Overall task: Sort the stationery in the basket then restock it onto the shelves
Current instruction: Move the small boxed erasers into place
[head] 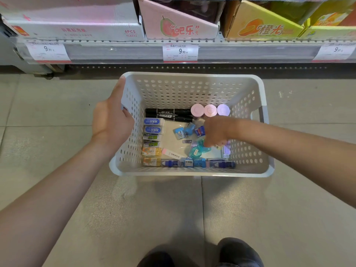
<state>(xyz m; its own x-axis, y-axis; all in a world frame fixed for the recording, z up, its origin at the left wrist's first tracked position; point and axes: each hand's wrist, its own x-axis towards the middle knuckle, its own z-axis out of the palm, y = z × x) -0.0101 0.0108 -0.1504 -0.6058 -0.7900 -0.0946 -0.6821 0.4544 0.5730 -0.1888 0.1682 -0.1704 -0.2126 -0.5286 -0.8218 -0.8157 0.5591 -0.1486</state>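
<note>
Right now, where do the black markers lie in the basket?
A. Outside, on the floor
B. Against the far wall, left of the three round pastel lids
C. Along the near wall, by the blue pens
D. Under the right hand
B: the black markers lie side by side at the far end of the basket, just left of the round pastel lids, clear of the right hand.
</note>
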